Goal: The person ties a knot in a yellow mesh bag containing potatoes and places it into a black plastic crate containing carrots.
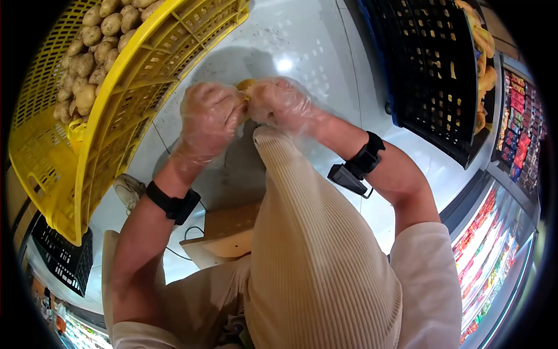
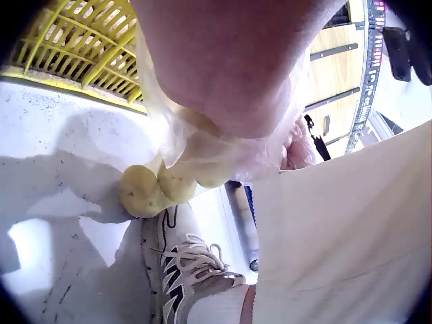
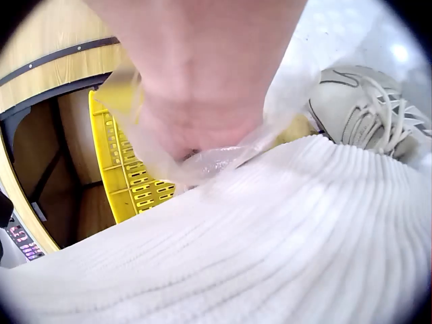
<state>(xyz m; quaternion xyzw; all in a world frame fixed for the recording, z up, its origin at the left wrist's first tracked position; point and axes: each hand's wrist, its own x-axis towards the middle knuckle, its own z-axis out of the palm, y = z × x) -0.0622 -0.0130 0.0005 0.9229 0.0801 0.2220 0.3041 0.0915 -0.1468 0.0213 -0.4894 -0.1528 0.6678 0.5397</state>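
Both hands wear clear plastic gloves and meet knuckle to knuckle in the head view. The left hand (image 1: 210, 116) and right hand (image 1: 280, 104) have curled fingers, pinching a small twisted bit of plastic bag (image 1: 246, 98) between them. Behind it a little of a yellowish potato (image 1: 245, 85) shows. In the left wrist view several potatoes (image 2: 140, 191) hang close together below the left hand (image 2: 216, 88), above the floor; thin plastic partly veils them. The right wrist view shows the back of the right hand (image 3: 199, 94); its fingertips are hidden.
A yellow crate (image 1: 107, 110) of loose potatoes (image 1: 83, 64) stands at left, a black crate (image 1: 433, 64) at right. A beige ribbed cloth (image 1: 314, 232) covers the person's front. A cardboard box (image 1: 226, 232), a shoe (image 1: 129, 191) and lit shelves (image 1: 485, 250) are also in view.
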